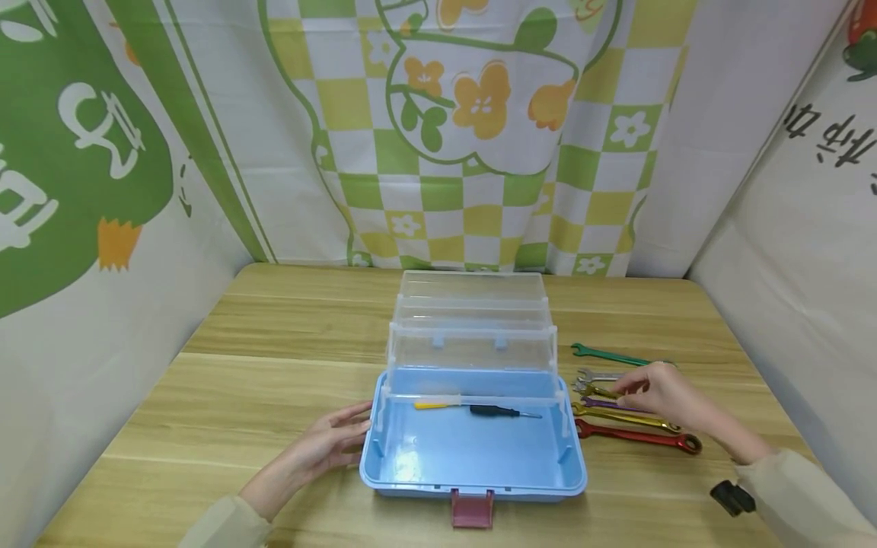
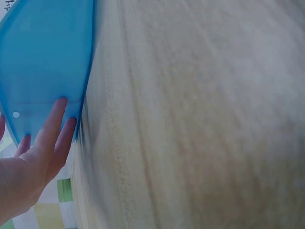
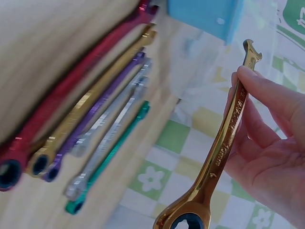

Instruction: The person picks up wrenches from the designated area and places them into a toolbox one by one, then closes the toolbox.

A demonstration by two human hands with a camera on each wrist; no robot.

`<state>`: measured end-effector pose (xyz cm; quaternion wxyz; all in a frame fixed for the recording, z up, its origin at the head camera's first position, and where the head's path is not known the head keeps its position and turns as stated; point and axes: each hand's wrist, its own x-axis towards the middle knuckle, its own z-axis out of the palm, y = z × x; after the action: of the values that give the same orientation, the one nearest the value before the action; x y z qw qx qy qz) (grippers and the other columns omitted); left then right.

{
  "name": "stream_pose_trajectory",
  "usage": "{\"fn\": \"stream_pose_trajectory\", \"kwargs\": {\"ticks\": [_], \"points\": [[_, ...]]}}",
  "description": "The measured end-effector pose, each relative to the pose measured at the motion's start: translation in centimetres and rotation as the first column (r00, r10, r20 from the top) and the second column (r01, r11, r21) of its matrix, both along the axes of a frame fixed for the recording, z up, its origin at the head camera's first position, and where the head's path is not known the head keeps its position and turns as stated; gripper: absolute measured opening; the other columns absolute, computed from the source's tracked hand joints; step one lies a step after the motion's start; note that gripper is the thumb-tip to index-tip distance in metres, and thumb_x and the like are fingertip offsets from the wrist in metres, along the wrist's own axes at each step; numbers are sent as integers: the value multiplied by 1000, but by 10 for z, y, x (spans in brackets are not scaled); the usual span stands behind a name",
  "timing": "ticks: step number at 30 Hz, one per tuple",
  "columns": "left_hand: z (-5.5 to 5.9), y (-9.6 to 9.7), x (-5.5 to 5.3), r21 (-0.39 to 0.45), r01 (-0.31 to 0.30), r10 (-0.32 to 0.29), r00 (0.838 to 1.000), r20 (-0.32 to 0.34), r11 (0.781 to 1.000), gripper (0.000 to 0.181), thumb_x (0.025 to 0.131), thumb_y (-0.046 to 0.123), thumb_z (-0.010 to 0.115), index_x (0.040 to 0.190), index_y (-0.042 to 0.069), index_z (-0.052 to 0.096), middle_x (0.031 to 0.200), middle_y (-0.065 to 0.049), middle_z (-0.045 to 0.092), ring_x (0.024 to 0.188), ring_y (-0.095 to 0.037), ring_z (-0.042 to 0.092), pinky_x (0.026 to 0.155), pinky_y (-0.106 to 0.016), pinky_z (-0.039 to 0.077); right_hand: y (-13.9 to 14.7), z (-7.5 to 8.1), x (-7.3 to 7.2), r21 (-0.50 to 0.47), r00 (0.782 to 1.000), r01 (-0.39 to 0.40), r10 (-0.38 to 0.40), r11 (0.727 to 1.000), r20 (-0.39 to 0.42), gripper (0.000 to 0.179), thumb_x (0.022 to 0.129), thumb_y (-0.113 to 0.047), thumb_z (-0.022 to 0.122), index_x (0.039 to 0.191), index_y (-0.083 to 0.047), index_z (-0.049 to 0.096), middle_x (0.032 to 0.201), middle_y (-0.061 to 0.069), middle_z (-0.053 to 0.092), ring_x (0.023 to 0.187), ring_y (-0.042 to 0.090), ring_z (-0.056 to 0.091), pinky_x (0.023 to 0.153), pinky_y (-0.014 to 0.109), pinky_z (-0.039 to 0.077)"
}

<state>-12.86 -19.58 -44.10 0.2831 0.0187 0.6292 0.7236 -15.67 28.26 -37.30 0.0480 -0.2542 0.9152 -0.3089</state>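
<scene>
My right hand (image 1: 664, 390) pinches a gold combination wrench (image 3: 220, 143) between thumb and fingers. In the right wrist view it is lifted off the table, its ring end toward the camera. Below it lie a red wrench (image 3: 62, 90), a second gold wrench (image 3: 90, 98), a purple wrench (image 3: 95, 114), silver wrenches (image 3: 112, 129) and a green wrench (image 3: 112, 160), side by side. My left hand (image 1: 325, 445) rests its extended fingers against the left side of a blue toolbox (image 1: 473, 449). Its clear tiered trays (image 1: 473, 346) stand unfolded at the back.
Inside the toolbox lie a black-handled screwdriver (image 1: 492, 411) and a yellow-handled tool (image 1: 430, 406), partly behind a tray edge. A pink latch (image 1: 472, 510) hangs at the front. A small black object (image 1: 733, 498) is by the right sleeve. Patterned curtains (image 1: 479, 190) border the wooden table (image 1: 274, 342).
</scene>
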Motion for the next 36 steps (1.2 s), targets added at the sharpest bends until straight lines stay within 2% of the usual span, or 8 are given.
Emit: {"fn": "stream_pose_trajectory", "kwargs": {"ticks": [3,10,12,17,22,36], "points": [[0,0,-1,5,-5,5,1000,2,1000,66,89,17,50,137,-6,11,137,-30,20,111,-28,48,91,-48,40,-5,7,-4,3,1000,-13,13,1000,-13,14,75,2,64,89,2,68,87,15,66,67,11,60,53,21,49],[0,-1,-1,4,-5,5,1000,-1,1000,65,90,16,49,138,-6,11,136,-31,21,110,-27,49,91,-47,40,-20,21,-14,-1,999,-35,35,999,-13,14,77,2,63,90,2,68,87,15,66,58,3,52,49,20,46],[0,-1,-1,4,-5,5,1000,-4,1000,65,89,16,49,137,-6,11,136,-31,22,110,-27,49,91,-48,40,-25,24,-17,2,999,-39,39,999,-16,14,77,3,62,90,1,68,88,13,67,63,6,56,51,20,47],[-1,-1,1,-1,-14,14,1000,3,1000,67,88,17,51,137,-6,12,135,-30,25,107,-26,51,90,-48,41,-38,33,-22,2,999,-40,40,999,33,15,79,-1,62,92,-1,68,90,12,66,75,19,62,58,21,50],[-2,0,3,-3,-20,20,1000,15,1000,67,88,17,52,137,-6,12,136,-30,24,106,-24,51,91,-47,40,-52,37,-29,5,997,-44,44,999,56,15,79,-1,62,93,-1,68,91,12,66,77,18,62,59,21,50],[-1,-1,0,13,-2,2,1000,-1,1000,66,90,17,49,137,-7,10,136,-29,25,108,-26,49,91,-48,40,-95,44,-55,7,992,-125,125,992,10,12,78,-2,63,89,-3,69,87,8,67,76,16,61,63,24,51]]}}
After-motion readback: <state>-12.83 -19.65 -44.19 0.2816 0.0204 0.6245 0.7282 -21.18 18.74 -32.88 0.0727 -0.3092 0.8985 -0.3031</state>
